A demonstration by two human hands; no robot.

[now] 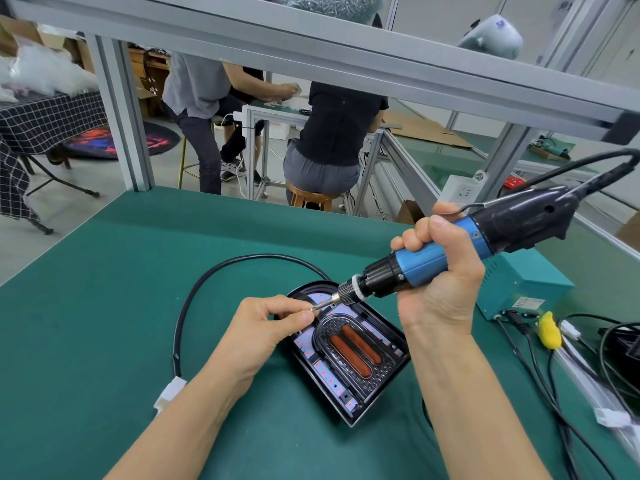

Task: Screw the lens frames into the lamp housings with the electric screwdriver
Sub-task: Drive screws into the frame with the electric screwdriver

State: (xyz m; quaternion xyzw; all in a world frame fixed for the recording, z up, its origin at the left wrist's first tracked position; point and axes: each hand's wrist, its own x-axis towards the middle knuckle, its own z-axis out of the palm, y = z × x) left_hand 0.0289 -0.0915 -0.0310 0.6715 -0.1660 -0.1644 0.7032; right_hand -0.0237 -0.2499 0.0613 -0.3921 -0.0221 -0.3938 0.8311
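Both forearms are bare up to the picture's edge, with no sleeves behind the left hand [266,327] or the right hand [440,271]; nails are short and unpainted.

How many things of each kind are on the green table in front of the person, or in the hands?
Electric screwdriver, gripped by the right hand: 1
Lamp housing: 1
Teal power box: 1
White connector beside the left hand: 1
Yellow object: 1
Total: 5

Green mat [114,306] open to left and front of lamp housing [349,355]. Black cable [214,275] loops at left rear. Right side blocked: teal power box [526,282], tangled leads [568,368].
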